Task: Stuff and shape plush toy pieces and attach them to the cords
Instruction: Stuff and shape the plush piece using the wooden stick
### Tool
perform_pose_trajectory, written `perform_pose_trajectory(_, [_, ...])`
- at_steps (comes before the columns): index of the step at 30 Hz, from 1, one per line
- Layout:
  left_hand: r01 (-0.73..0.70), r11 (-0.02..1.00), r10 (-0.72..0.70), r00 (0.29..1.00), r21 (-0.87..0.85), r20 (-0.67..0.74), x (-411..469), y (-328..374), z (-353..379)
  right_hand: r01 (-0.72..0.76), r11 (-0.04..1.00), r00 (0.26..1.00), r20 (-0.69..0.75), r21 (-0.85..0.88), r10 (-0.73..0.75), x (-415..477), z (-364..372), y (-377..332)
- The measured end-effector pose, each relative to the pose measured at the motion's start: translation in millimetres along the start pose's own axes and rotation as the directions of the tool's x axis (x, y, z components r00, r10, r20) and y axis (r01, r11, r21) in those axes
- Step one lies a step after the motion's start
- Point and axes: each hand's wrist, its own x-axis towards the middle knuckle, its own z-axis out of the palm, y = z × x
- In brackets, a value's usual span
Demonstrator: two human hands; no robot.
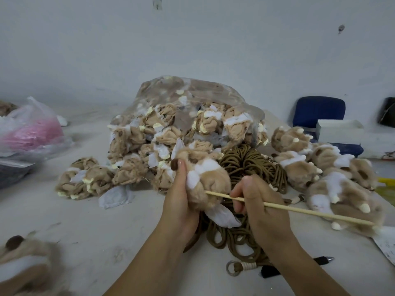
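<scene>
My left hand [179, 201] grips a tan and white plush piece [208, 178], thumb up along its left side. A white fabric tag hangs from the bottom of the piece. My right hand [256, 201] pinches a thin wooden stick [303, 209], whose left tip is pushed into the plush piece. Under and behind both hands lies a tangle of brown cords [245, 165]. One cord end with a metal ring [233, 268] lies near the front.
A clear plastic bag [192, 116] of inside-out plush pieces spills onto the table. Turned plush pieces [333, 174] are piled at right, another at bottom left [25, 265]. A bag with pink material [32, 133] sits left. A black pen [322, 260], blue chair [318, 112] and white box [339, 129] are at right.
</scene>
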Motion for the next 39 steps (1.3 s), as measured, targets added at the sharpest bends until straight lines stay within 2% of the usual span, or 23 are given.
perform_pose_trajectory(3, [-0.034, 0.999, 0.034, 0.999, 0.039, 0.000, -2, -2, 2, -0.053, 0.996, 0.999, 0.002, -0.075, 0.053, 0, 1, 2])
perform_pose_trajectory(7, [-0.023, 0.991, 0.024, 1.000, 0.134, -0.006, -7, -13, 8, -0.017, 0.998, 0.998, -0.062, 0.057, 0.021, 1, 3, -1])
perform_pose_trajectory(11, [0.017, 0.993, -0.014, 1.000, 0.114, -0.023, -9, -17, 11, -0.066, 0.997, 0.994, -0.084, 0.042, 0.069, 4, 0, -2])
perform_pose_trajectory(15, [-0.007, 0.988, 0.013, 0.999, 0.157, -0.037, -2, -10, 0, -0.056, 0.985, 0.979, -0.185, 0.162, 0.086, 0, -8, -3])
perform_pose_trajectory(16, [-0.007, 0.989, 0.019, 0.996, 0.151, -0.083, -1, -10, -2, -0.029, 0.984, 0.978, -0.197, 0.173, 0.063, -1, -7, -4])
perform_pose_trajectory(22, [-0.007, 0.996, 0.029, 0.973, 0.094, -0.230, -3, -8, -1, 0.077, 0.994, 0.988, -0.141, 0.083, -0.065, -7, -2, -5])
perform_pose_trajectory(27, [0.027, 0.999, -0.034, 0.966, -0.029, -0.256, -1, -8, 1, -0.047, 0.994, 0.982, -0.188, -0.095, 0.029, 0, -5, 4])
perform_pose_trajectory(30, [0.043, 0.997, -0.058, 0.967, -0.064, -0.249, 2, -9, -2, -0.110, 0.994, 0.966, -0.232, 0.014, 0.110, 2, -11, 4])
perform_pose_trajectory(33, [0.004, 0.998, -0.020, 0.965, -0.063, -0.262, 3, -8, -2, -0.065, 0.990, 0.960, -0.261, 0.127, 0.097, -1, -11, 1])
perform_pose_trajectory(36, [-0.021, 0.997, -0.001, 0.959, -0.074, -0.284, 6, -8, -3, -0.031, 0.985, 0.978, -0.201, 0.171, 0.065, -4, -6, -1])
perform_pose_trajectory(39, [-0.028, 0.996, 0.005, 0.961, -0.080, -0.276, 6, -8, -2, -0.045, 0.997, 0.992, -0.114, 0.060, 0.052, -4, -1, 5])
